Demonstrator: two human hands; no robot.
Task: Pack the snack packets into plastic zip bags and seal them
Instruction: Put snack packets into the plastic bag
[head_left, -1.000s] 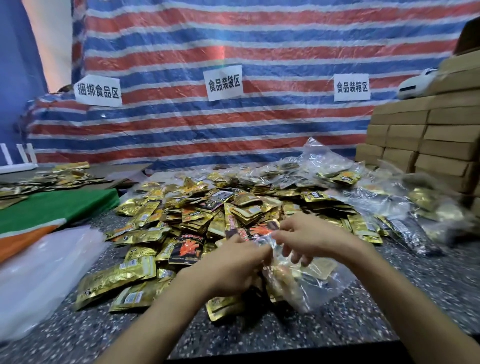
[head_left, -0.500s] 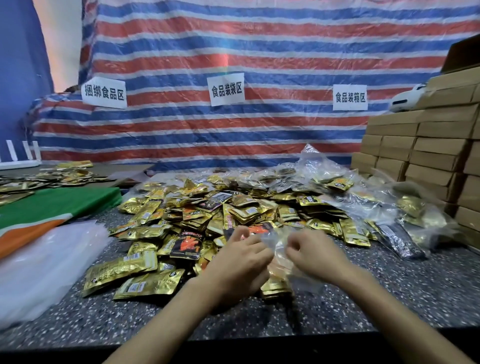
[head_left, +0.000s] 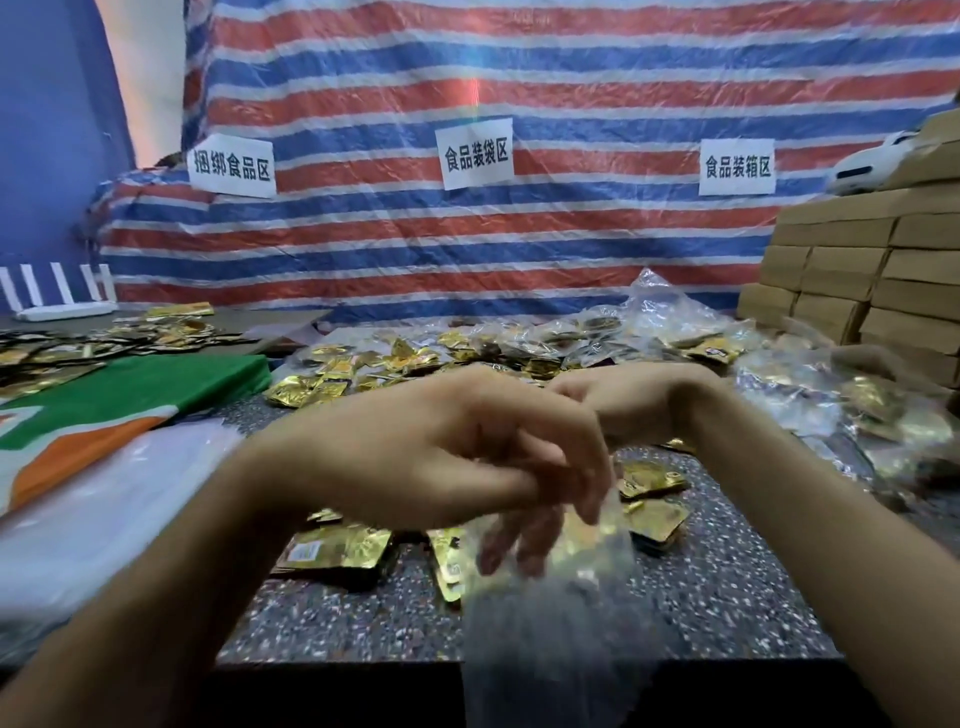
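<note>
A clear zip bag with blurred gold snack packets inside hangs close to the camera, above the table's front edge. My left hand is raised in the centre and pinches the bag's top, its fingers showing through the plastic. My right hand sits just behind it with fingers curled toward the same top edge; its fingertips are hidden by the left hand. A heap of loose gold snack packets covers the speckled table beneath and beyond both hands.
Filled clear bags pile up at the right, below stacked cardboard boxes. A stack of empty plastic bags and a green and orange cloth lie at the left. A striped tarp with paper signs hangs behind.
Both hands have lifted the bag off the table toward the camera, so it now hangs over the front edge. The view has tilted upward.
</note>
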